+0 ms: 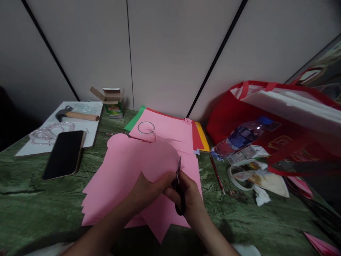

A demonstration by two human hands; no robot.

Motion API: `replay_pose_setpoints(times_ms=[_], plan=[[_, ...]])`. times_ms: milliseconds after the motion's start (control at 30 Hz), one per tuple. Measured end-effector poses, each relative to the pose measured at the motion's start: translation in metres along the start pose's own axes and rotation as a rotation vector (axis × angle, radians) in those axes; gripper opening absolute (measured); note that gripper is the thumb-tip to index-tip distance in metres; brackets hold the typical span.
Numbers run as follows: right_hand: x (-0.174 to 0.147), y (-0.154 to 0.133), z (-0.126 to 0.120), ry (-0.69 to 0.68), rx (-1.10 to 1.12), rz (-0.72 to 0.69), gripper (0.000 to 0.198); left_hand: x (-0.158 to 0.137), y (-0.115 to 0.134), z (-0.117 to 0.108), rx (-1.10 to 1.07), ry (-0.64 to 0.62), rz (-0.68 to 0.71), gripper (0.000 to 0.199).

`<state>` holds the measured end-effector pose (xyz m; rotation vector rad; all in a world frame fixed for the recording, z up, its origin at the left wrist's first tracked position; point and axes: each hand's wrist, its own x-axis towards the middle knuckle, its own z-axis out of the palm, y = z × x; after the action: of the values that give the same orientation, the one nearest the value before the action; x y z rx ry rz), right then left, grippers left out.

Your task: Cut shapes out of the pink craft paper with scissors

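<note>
The right hand is gripping scissors; the left hand is apparently pinching the pink paper, mid-table. Turning the paper into the blades should favour a smooth curve. Farther off, a ring is lying on pink sheets.

Pink is recorded for the paper and black for the scissors handle. The tabletop is patterned in mottled green with dark, crack-like streaks. A green sheet, red sheet and yellow-orange sheet are noted. Red is logged for the bag, blue for the bottle cap, black for the phone.
</note>
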<state>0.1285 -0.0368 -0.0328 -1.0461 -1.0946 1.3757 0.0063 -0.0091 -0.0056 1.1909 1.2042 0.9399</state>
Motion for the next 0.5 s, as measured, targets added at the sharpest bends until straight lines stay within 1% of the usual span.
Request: replay_pose_setpoints(times_ms=[233,367,500], plan=[[0.0002,-0.0003,0.0023,0.018,0.036,-0.025,0.028,-0.0029,0.0018,-0.0005,-0.007,-0.009,0.029,0.008],[-0.0001,-0.0015,0.002,0.013,0.04,-0.004,0.027,-0.0037,0.0043,-0.0004,0.021,-0.015,-0.008,0.013],[-0.0009,-0.0019,0.0021,0.023,0.011,0.002,0.025,-0.0039,0.0096,0.0003,0.001,-0.044,0.042,0.018]])
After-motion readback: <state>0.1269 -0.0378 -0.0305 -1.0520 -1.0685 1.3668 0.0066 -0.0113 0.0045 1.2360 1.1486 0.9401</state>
